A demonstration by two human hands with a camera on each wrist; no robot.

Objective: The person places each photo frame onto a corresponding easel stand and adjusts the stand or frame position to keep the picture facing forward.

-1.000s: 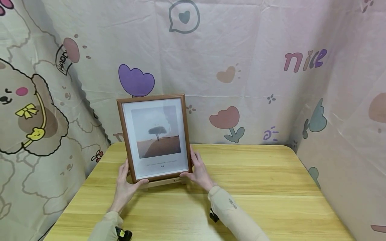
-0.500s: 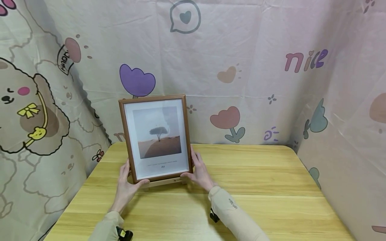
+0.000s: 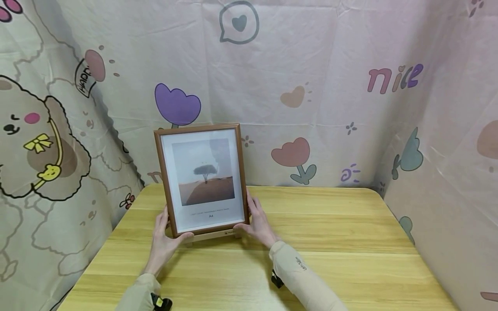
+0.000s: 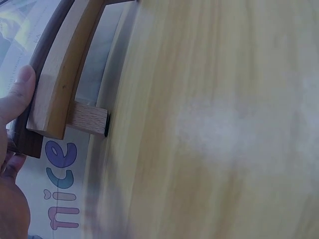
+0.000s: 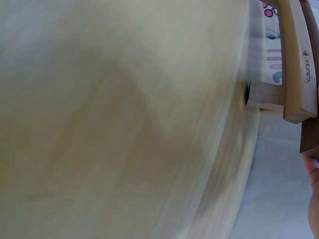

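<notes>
Picture frame (image 3: 204, 177), held at both lower corners

Head: at 11 o'clock over the bench (image 3: 330, 242), just above wooden ledge (image 3: 212, 236). Left hand (image 3: 161, 244) grips at its 7 o'clock, right hand (image 3: 260, 226) at 5.
Left wrist: thumb (image 4: 20, 94) across front, ledge alongside.
Right wrist: ledge at 2 o'clock, frame overhanging its end.
Risk, judging: uneven release could slide it off; poor seating could tip it forward.

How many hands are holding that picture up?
2: the left hand at the lower left corner of the picture frame, and the right hand at its lower right. Some fingers are hidden behind the frame.
</notes>
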